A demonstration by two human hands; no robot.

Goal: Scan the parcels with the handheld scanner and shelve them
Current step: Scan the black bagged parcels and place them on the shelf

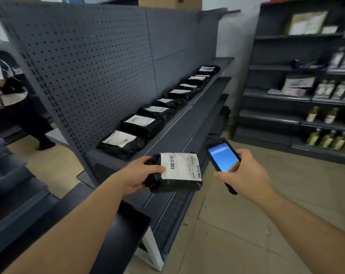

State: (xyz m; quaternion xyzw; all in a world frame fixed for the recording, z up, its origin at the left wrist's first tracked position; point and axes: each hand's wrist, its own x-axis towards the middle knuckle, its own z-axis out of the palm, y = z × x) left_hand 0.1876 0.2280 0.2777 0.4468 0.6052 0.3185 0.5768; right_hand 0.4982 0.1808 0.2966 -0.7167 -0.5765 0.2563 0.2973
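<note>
Left hand (137,176) grips a black parcel (174,174) by its left end, thumb over the edge of the white barcode label (180,166), label facing up, held above the lower shelf (187,133); right hand (246,174) has its fingers wrapped round the handheld scanner (224,158), blue screen lit and tilted toward the parcel, just beside it but apart. Beyond, a row of black labelled parcels (137,125) lies flat along the upper shelf (112,158) against the grey pegboard (92,66). Farther right, dark shelving (298,95) carries bottles (325,139) and bags.

Parcels (148,117) fill shelf (225,62); near end bare.
</note>
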